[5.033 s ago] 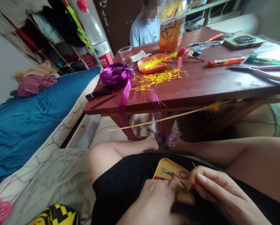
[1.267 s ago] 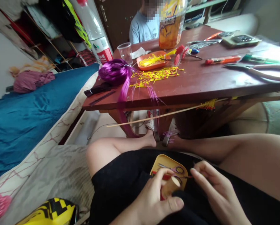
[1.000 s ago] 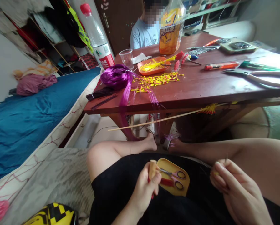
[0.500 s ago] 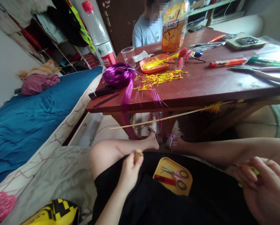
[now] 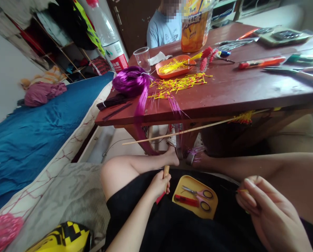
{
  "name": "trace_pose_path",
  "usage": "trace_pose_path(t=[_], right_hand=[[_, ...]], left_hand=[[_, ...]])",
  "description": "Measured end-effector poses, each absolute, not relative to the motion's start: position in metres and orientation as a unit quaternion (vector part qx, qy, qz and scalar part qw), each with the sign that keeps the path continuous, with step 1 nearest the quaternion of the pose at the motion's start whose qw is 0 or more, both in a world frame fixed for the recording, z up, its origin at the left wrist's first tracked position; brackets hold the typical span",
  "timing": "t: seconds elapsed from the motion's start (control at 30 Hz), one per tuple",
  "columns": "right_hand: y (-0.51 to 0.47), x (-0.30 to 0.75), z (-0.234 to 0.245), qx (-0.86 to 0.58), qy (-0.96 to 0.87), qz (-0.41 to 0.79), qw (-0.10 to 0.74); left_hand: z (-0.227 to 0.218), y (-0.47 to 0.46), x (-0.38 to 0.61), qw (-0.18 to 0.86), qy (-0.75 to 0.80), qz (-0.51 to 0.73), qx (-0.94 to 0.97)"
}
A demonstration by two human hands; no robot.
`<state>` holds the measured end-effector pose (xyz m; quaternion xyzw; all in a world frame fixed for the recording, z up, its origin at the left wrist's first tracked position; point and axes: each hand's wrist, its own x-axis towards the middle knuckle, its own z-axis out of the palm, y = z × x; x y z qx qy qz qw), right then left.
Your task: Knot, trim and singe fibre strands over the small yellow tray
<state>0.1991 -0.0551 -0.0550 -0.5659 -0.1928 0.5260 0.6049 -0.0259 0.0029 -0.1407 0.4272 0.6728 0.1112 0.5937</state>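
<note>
Tan roll in one hand, tiny thin piece in the other, scissors parked between them.

The left hand had its grip wrapped around the tan roll, upper end poking out, a bit of red below, just beside the tray. The right hand had its grip pinched on the thin piece, yellowish-red I think, but too small to really tell. The tray sat on the black cloth over the lap, holding the scissors and a red item. Purple thread and yellow stems lay on the counter ahead.
</note>
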Motion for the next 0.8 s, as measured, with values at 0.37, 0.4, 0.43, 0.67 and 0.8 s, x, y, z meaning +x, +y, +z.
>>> trace_pose_path(t=[0.37, 0.4, 0.43, 0.67, 0.8], right_hand=[[-0.061, 0.193, -0.067, -0.566, -0.204, 0.572, 0.558], [-0.061, 0.193, -0.068, -0.566, -0.203, 0.573, 0.556], [-0.061, 0.192, -0.068, -0.566, -0.201, 0.575, 0.555], [-0.052, 0.203, -0.061, -0.571, -0.184, 0.548, 0.583], [-0.048, 0.217, -0.056, -0.578, -0.178, 0.524, 0.6]], left_hand=[[-0.108, -0.016, -0.043, 0.495, 0.64, 0.203, 0.551], [-0.105, -0.018, -0.044, 0.485, 0.634, 0.199, 0.568], [-0.103, -0.02, -0.043, 0.475, 0.628, 0.195, 0.585], [-0.107, -0.04, -0.036, 0.382, 0.649, 0.099, 0.651], [-0.105, -0.051, -0.038, 0.346, 0.654, 0.054, 0.671]])
